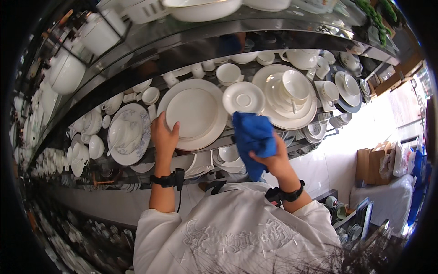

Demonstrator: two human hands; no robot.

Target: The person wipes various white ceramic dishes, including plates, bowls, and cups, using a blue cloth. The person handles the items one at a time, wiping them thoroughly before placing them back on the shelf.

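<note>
My left hand (164,137) rests at the left rim of a large white plate (219,119), thumb spread away from the fingers. A smaller white plate (192,113) lies on top of that large one. In my right hand (276,160) is a crumpled blue cloth (253,137). The cloth's upper end reaches the near edge of a white saucer (243,98) and looks slightly blurred. To the right of the saucer stands a stack of white plates (262,82) with a white cup (295,85) on it.
Patterned plates (133,157) with a lidded dish stand left of my left hand. Over the far side runs a dark upper shelf (191,48) bearing white dishes. A white teapot (302,59) and cups crowd the back. Cardboard boxes (370,165) sit on the right.
</note>
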